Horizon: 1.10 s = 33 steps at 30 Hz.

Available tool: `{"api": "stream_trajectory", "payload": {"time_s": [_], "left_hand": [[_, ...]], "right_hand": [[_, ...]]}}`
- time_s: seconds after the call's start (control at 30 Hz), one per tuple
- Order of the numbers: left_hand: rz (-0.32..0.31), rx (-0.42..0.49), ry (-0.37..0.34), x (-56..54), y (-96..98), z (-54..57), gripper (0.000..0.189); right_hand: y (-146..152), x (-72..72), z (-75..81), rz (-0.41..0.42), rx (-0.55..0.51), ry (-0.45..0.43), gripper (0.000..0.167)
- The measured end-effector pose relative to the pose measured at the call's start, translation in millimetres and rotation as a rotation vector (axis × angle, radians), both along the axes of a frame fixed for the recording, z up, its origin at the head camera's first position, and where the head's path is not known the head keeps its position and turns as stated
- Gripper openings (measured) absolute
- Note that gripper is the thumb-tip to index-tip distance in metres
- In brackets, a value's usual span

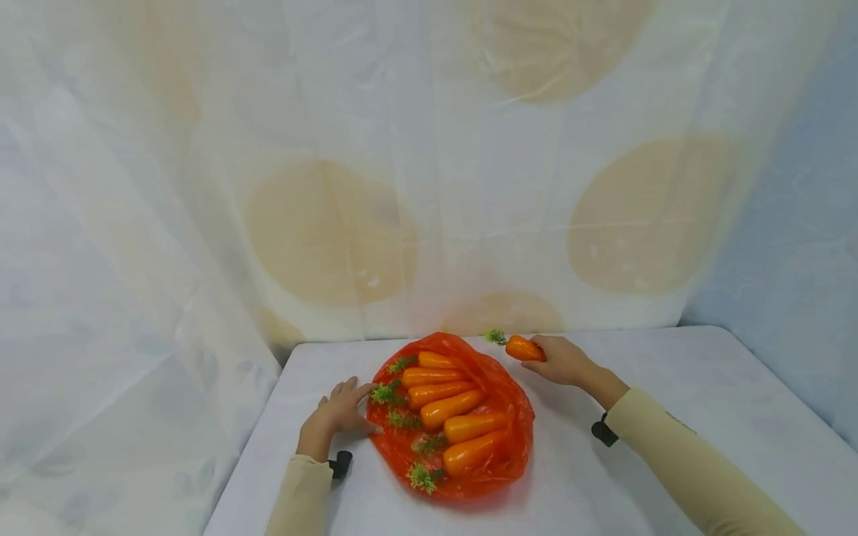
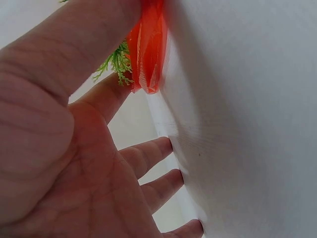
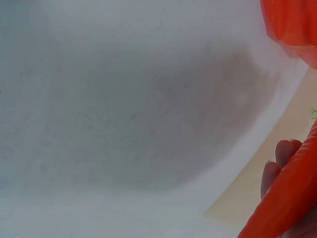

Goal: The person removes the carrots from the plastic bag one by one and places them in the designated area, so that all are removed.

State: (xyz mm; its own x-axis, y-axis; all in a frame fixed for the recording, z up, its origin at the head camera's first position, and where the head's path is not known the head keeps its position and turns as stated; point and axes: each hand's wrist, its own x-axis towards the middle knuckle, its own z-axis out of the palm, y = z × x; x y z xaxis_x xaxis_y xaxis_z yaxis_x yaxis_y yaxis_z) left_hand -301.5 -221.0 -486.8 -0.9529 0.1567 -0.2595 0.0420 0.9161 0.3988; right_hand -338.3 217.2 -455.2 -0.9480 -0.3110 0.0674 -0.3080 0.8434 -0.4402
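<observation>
An orange carrot (image 1: 525, 348) with a green leafy top is gripped by the right hand (image 1: 565, 360), up and to the right of the bag. In the right wrist view the carrot (image 3: 290, 191) runs along that hand's fingers (image 3: 270, 176). The red plastic bag (image 1: 515, 454) lies spread on the table with its mouth opened wide. Several carrots (image 1: 450, 408) rest in it side by side, leafy tops to the left. At the bag's left edge is the left hand (image 1: 343, 409), thumb and forefinger apart against the rim. Its other fingers (image 2: 161, 191) are spread, tips at the tabletop.
A white-covered table (image 1: 670, 439) carries the bag. Behind it hangs a pale curtain (image 1: 456, 246) with large tan circles, and more curtain (image 1: 791, 313) closes in the right side. Dark wrist cameras (image 1: 340, 464) are strapped to both wrists.
</observation>
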Motion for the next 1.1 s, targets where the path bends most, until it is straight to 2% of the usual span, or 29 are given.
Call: {"api": "stream_trajectory", "payload": {"time_s": [0.33, 0.73, 0.97, 1.1], "left_hand": [[0.001, 0.001, -0.003, -1.1, -1.4, -2.3, 0.087], [0.016, 0.010, -0.010, -1.0, -0.6, -1.5, 0.088], [0.018, 0.005, -0.015, -1.6, -1.3, -2.3, 0.088], [0.016, 0.003, -0.018, -0.5, -1.5, -2.7, 0.088]], "right_hand": [[5.9, -5.3, -7.9, -0.076, -0.046, -0.045, 0.038], [5.8, -8.5, -14.0, -0.257, -0.147, -0.083, 0.050], [7.7, -9.4, -18.2, -0.295, -0.193, -0.061, 0.051], [8.3, -8.9, -22.0, -0.327, -0.238, -0.107, 0.053]]}}
